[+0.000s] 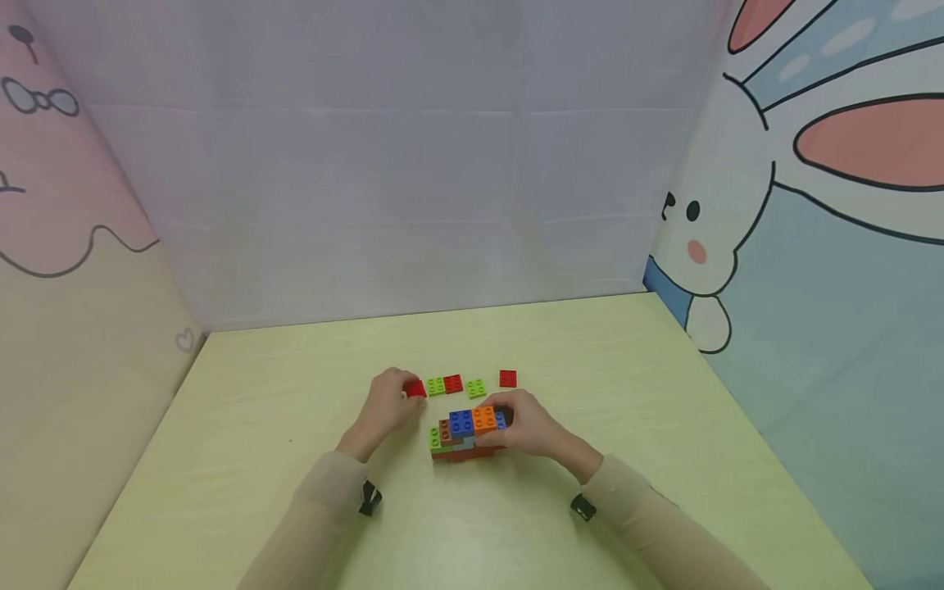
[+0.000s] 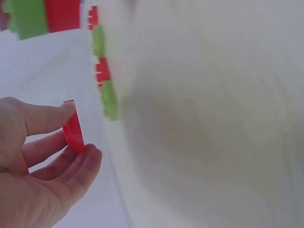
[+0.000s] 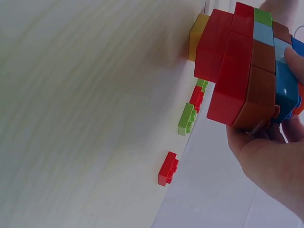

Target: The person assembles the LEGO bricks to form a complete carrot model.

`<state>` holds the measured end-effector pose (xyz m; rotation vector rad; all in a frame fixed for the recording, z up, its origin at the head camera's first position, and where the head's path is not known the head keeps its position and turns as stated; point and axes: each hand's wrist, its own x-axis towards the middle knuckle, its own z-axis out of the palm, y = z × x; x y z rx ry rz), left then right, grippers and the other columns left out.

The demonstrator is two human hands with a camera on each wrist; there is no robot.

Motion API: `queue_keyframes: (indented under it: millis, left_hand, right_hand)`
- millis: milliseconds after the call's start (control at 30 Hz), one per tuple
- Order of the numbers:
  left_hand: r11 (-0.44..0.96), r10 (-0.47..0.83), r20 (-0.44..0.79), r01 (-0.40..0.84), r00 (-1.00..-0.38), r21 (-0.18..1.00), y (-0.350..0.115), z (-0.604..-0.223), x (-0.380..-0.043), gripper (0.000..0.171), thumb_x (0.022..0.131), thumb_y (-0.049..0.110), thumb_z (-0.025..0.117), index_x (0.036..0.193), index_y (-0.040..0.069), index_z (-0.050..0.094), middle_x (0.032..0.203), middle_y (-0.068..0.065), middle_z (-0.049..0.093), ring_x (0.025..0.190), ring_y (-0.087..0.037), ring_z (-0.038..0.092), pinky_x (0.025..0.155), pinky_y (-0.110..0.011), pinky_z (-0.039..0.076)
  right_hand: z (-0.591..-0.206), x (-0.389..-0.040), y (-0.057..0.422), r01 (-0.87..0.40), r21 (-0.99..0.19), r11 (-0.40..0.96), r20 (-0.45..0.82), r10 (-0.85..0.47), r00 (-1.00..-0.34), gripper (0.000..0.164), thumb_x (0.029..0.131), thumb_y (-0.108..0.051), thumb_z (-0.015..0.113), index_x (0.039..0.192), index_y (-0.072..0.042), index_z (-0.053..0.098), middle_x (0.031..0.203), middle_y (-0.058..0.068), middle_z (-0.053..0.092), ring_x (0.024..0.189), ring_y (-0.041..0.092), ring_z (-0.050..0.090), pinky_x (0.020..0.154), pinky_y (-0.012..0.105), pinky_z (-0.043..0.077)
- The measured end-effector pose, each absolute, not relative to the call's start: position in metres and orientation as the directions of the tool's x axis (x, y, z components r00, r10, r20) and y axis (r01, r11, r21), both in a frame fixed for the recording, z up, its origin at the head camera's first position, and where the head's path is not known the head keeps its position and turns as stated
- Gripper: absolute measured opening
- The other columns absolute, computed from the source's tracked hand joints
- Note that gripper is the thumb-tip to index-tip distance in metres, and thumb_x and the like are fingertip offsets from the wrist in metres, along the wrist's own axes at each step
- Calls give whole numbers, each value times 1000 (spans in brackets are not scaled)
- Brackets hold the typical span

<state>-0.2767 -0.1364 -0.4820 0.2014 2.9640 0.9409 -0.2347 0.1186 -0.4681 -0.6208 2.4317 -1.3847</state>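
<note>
My left hand (image 1: 388,401) pinches a thin red building brick (image 2: 74,128) between thumb and fingers, at the left end of the loose bricks. A built-up block of toy bricks (image 1: 459,438) is gripped by my right hand (image 1: 533,426) at its right side. Blue and orange bricks with studs top this block, over brown, light blue and green ones. From the right wrist, its red underside (image 3: 232,66) shows, with a yellow brick (image 3: 197,35) sticking out below. My right fingers hide part of its right end.
Beyond the block, a loose row lies on the pale table (image 1: 590,360): a green brick (image 1: 436,386), a red brick (image 1: 453,383), another green brick (image 1: 475,388) and a separate red brick (image 1: 508,378). Cloth walls with cartoon drawings (image 1: 701,246) border the table.
</note>
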Motion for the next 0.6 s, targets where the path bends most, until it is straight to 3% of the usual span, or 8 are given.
queue_keyframes:
  millis: [300,600]
  left_hand:
    - [768,204,125,238,-971,594,-123,-445,-247,33,83,13,76,113,4,67,102,-5,62,92,-21,57,78,-35,51]
    - [699,303,183,348,-935,624,-110,-419,-224,33,83,13,76,114,3,67,103,-3,63,89,-17,58,77,-32,52]
  right_hand:
    - [-466,-233,118,-222,-864,452,-28,-482,-876,35,77,-22,82,107,-10,68,104,0,61,93,19,56,79,31,50]
    - [-465,-232,118,-230,-865,445,-21,-490,-872,34,77,-21,82,106,-10,68,101,-2,62,91,19,56,78,31,50]
